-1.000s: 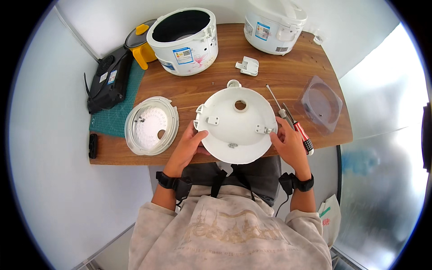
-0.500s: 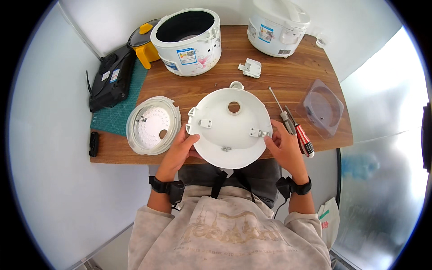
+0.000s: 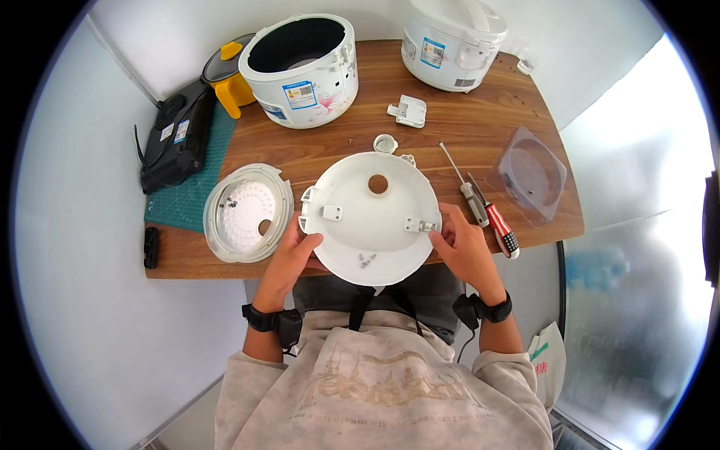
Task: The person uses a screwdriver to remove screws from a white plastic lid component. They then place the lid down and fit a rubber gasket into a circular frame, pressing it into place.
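Note:
Between my hands is a round white rice cooker lid shell [image 3: 367,225], its hollow side facing up. My left hand [image 3: 289,251] grips its left rim, thumb over the edge by the hinge part. At the opposite rim my right hand [image 3: 463,244] holds on, thumb near a small white bracket with a metal piece [image 3: 421,225]. Several small screws [image 3: 366,261] lie loose inside the shell at the near side. Just beyond the far rim stands a small round white cap [image 3: 385,143]. To the left rests a round inner lid [image 3: 247,214] with a clear ring and some dark bits on it.
Two screwdrivers [image 3: 495,225] lie at right, beside a clear plastic tray [image 3: 529,176]. An open rice cooker body [image 3: 300,71] and a closed rice cooker [image 3: 454,49] stand at the back, with a white plastic part [image 3: 410,111] nearer. A black appliance [image 3: 176,139] sits on a green mat [image 3: 180,206].
The lid shell has shifted slightly nearer me, both hands still on it. The loose screws inside have spread apart. The whole view has moved a little, so the table items appear farther left.

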Tool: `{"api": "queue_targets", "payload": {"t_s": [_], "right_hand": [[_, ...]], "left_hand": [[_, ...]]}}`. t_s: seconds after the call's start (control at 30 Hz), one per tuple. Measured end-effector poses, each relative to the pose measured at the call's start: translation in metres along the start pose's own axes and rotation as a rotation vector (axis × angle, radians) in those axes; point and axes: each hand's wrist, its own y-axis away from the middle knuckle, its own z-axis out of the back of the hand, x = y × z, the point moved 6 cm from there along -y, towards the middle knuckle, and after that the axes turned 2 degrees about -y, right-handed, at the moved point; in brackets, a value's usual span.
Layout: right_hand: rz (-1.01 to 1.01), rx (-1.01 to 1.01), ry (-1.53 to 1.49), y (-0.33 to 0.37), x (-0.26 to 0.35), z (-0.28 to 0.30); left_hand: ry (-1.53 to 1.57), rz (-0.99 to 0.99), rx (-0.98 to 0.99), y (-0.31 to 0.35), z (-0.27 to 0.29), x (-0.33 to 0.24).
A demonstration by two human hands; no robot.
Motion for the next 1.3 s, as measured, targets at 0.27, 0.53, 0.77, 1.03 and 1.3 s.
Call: {"api": "queue_targets", "payload": {"t_s": [0.27,0.53,0.77,1.03,1.3], "right_hand": [[0.124,-0.054,0.24,-0.018,0.015,0.01],[0.528,0.193,0.619,-0.061,0.076,-0.034],[0.542,0.264,0.744,-0.084,0.075,-0.06],[0.572,0.313,0.699,-0.089,0.069,-0.062],[0.485,0.341,0.37,-0.097,0.07,-0.04]], "left_hand": [[0.06,-0.014,-0.003,-0.005,0.004,0.007],[0.054,0.008,0.021,-0.009,0.004,0.011],[0.066,-0.036,0.021,-0.007,0.008,0.014],[0.058,-0.032,-0.014,-0.007,0.012,0.015],[0.043,0.039,0.011,-0.009,0.019,0.024]]}}
